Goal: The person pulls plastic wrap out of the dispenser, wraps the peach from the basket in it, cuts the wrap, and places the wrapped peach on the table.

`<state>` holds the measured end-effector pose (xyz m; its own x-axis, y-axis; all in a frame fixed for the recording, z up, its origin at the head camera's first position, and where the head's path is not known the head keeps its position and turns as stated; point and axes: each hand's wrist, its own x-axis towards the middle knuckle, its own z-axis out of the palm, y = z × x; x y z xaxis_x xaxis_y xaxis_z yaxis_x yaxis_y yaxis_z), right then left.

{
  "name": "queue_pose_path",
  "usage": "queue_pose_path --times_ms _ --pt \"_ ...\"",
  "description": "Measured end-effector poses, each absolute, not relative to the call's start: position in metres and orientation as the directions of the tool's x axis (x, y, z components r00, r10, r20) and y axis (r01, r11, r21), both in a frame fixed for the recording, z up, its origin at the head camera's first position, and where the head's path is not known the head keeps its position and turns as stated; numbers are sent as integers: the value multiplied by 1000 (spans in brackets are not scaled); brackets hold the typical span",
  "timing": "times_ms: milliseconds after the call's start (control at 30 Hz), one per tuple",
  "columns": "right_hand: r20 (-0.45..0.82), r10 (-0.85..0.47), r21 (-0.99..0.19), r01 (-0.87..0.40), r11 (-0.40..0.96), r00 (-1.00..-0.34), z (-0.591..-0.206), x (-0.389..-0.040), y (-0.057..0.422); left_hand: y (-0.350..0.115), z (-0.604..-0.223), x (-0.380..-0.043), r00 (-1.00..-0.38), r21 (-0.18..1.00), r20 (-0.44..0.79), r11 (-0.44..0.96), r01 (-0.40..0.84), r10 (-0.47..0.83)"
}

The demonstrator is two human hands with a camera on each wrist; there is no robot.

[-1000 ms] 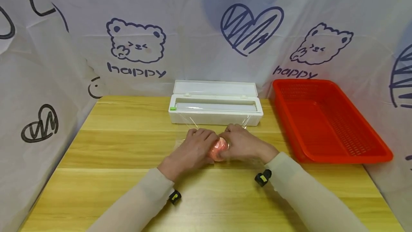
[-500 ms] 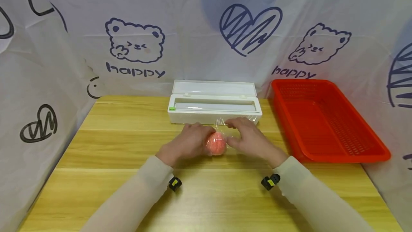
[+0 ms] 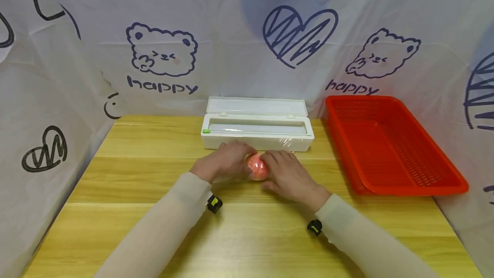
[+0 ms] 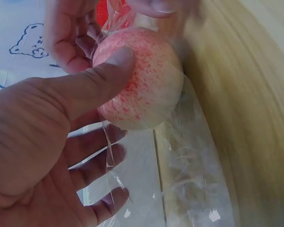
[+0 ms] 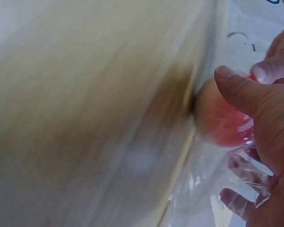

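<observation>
A pink-speckled peach [image 3: 257,167] wrapped in clear cling film [image 4: 194,179] is between the two hands, in front of the white film box [image 3: 266,142]. My left hand [image 3: 225,162] holds it from the left; the left wrist view shows the thumb [image 4: 102,78] across the peach and the other fingers spread behind the loose film. My right hand [image 3: 289,177] is at the right side, its fingertips at the peach and its thumb apart from it in the head view. Film trails over the right fingers [image 5: 246,172] in the right wrist view.
The box's lid [image 3: 256,106] stands up, showing a film roll [image 3: 258,129] inside and a green slider [image 3: 206,131] at its left end. A red basket [image 3: 359,188] sits at the right of the wooden table [image 3: 135,175]. Printed white cloth [image 3: 231,55] hangs behind.
Both hands and the wrapped peach have shifted slightly toward the box. The film stretched from the box has come away. The right hand moved off the peach, then back to it.
</observation>
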<state>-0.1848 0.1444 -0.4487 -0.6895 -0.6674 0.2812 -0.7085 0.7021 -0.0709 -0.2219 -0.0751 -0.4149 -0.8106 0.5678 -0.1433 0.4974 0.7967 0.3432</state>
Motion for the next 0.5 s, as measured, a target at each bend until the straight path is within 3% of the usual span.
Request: queue_pose_path --times_ms 300,500 --pt "312 -629 -75 -679 731 -712 -462 -199 140 -73 -412 -228 -788 276 -161 794 542 594" --pt "348 -631 -48 -686 726 -693 -460 -207 137 -78 -412 -229 -833 372 -126 804 464 539"
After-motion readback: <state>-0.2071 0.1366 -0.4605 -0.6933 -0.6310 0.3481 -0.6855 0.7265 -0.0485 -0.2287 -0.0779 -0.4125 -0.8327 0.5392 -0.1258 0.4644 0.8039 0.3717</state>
